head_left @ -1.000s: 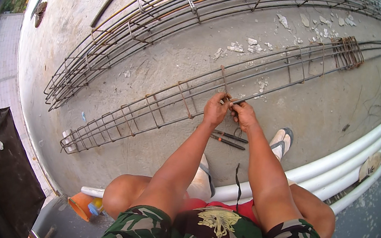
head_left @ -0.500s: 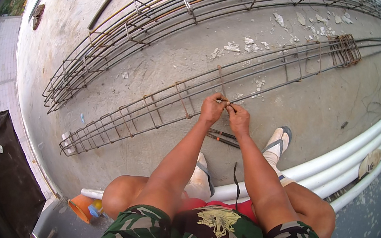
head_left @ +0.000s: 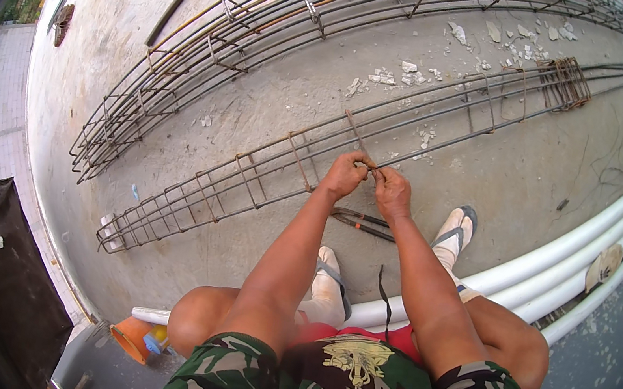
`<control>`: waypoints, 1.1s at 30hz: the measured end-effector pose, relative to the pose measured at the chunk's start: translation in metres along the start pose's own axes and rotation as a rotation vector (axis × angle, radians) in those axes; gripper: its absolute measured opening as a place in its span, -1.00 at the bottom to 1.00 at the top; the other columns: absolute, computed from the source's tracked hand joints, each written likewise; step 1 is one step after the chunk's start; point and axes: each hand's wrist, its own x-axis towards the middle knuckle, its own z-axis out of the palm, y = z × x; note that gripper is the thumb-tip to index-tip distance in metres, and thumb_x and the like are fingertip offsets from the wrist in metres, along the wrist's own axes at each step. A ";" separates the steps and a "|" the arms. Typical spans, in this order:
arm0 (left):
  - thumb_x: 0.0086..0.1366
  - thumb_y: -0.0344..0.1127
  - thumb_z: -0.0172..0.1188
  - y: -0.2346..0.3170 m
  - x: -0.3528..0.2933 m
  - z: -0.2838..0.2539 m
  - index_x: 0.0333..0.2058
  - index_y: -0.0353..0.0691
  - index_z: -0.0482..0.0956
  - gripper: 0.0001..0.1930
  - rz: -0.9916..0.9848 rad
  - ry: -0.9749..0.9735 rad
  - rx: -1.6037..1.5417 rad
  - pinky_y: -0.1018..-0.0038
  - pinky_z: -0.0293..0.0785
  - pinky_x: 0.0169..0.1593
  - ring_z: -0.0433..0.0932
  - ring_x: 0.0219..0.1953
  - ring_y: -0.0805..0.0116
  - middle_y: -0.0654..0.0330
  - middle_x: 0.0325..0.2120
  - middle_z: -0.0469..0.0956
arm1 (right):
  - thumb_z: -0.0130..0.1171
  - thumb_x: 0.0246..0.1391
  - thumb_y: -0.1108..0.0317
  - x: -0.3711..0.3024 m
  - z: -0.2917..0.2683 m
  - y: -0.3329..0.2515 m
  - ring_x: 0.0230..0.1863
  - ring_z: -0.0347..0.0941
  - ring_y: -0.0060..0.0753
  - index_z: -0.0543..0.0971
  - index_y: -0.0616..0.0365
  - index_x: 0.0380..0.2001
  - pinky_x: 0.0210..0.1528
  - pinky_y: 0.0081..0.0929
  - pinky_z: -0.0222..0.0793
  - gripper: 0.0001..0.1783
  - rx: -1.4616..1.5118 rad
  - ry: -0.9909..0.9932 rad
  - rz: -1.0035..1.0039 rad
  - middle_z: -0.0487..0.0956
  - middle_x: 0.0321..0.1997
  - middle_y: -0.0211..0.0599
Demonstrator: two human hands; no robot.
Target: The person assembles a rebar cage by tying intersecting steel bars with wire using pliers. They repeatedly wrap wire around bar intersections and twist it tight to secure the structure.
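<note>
A long, narrow rebar cage (head_left: 251, 172) lies on the concrete, its long bars crossed by rusty square stirrups. At its near bar, mid-length, my left hand (head_left: 348, 174) is closed, thumb and fingers pinching the lower corner of a slanted stirrup (head_left: 355, 131). Right beside it, my right hand (head_left: 393, 193) is closed too, fingertips pressed together at the same joint. Whatever small piece lies between those right fingertips is hidden. Below my hands, between my feet, rests a dark long-handled hand tool (head_left: 362, 222) with orange marks; my right forearm partly covers it.
Beyond lies a bundle of stacked rebar cages (head_left: 213, 45). Broken white chips (head_left: 382, 77) litter the floor between. White pipes (head_left: 522, 281) run behind my feet and off to the right. An orange bucket (head_left: 130, 339) stands lower left, near a dark sheet (head_left: 6, 271).
The stirrup's far end has shifted slightly left along the cage. My left hand has moved a little left, and more of the tool on the floor shows. Both hands stay at the joint.
</note>
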 end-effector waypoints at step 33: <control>-0.01 -0.48 0.24 0.014 0.017 -0.007 0.07 -0.38 0.43 -0.43 -0.425 0.093 -0.287 0.42 0.46 -0.15 0.57 -0.22 0.27 0.01 -0.26 0.59 | 0.14 0.11 0.29 0.006 -0.007 -0.013 -0.36 0.47 0.15 0.54 0.22 -0.49 -0.33 -0.07 0.35 -0.78 -0.144 -0.075 0.000 0.54 -0.44 0.04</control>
